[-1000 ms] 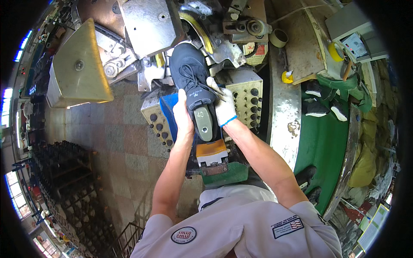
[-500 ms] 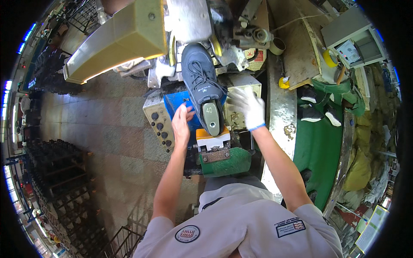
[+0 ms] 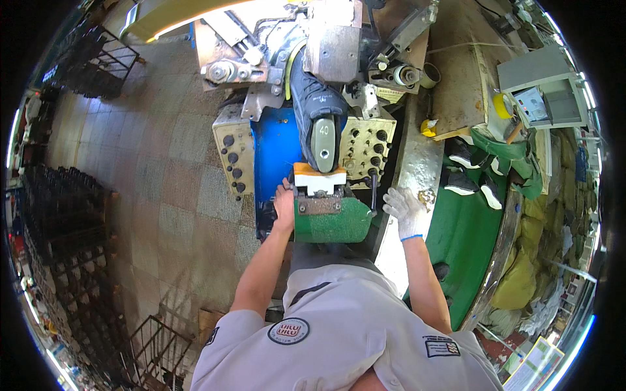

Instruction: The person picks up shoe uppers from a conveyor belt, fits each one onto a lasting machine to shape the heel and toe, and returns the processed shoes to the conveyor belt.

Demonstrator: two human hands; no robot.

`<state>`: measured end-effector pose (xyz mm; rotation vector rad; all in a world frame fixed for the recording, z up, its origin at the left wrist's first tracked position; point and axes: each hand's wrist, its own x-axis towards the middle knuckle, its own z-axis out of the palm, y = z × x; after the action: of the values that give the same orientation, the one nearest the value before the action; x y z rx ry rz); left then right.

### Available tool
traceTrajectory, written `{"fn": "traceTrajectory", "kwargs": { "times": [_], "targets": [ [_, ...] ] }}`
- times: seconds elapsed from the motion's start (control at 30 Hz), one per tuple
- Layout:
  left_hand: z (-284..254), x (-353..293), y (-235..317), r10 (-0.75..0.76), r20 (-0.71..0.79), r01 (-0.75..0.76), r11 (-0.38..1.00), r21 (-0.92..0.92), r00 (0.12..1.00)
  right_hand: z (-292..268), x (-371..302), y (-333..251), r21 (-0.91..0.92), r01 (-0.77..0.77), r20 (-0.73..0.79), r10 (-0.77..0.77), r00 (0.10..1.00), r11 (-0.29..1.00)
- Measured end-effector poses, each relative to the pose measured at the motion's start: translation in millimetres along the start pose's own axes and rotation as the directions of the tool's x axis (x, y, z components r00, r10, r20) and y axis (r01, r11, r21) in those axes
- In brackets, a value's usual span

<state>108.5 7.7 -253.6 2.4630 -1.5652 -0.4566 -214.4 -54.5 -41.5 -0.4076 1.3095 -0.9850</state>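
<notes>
A dark grey lace-up shoe point(image 3: 313, 98) sits on a grey-green shoe last point(image 3: 324, 143) in the machine, toe pointing away from me. Metal parts of the machine point(image 3: 334, 52) cover its toe end. Its heel rests against an orange and white pad point(image 3: 319, 176) above a green curved cover point(image 3: 332, 221). My bare left hand point(image 3: 284, 205) is at the left side of that cover, against the blue panel, its fingers bent and partly hidden. My right hand point(image 3: 405, 212), in a white glove, hangs open beside the metal ledge, fingers spread and holding nothing.
Control panels with dark knobs flank the machine, one left point(image 3: 231, 156) and one right point(image 3: 368, 150). Several black shoes with white soles point(image 3: 463, 182) lie on the green conveyor point(image 3: 469, 241) at the right. Dark racks point(image 3: 65, 241) stand at the left.
The shoe's toe has gone under the machine's metal parts, which now close around it. My left hand has dropped from beside the shoe to the green cover; my right hand has moved down and right.
</notes>
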Motion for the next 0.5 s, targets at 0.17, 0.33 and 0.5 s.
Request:
{"fn": "traceTrajectory", "kwargs": {
  "times": [0.17, 0.33, 0.5],
  "targets": [
    [-127.4, 1.7, 6.0, -0.127, 0.384, 0.261, 0.911, -0.32, 0.915, 1.7, 3.1, -21.9, 0.038, 0.021, 0.1, -0.025, 0.995, 0.999],
    [-248.0, -41.1, -25.7, -0.041, 0.507, 0.485, 0.365, -0.795, 0.861, -9.5, -17.0, -34.2, 0.155, 0.013, 0.281, -0.057, 0.958, 0.988],
    [-355.4, -70.7, -1.9, 0.355, 0.334, 0.383, -0.076, -0.921, 0.873, 79.2, -74.8, -47.7, 0.105, 0.211, 0.569, -0.233, 0.788, 0.972]
  ]
}}
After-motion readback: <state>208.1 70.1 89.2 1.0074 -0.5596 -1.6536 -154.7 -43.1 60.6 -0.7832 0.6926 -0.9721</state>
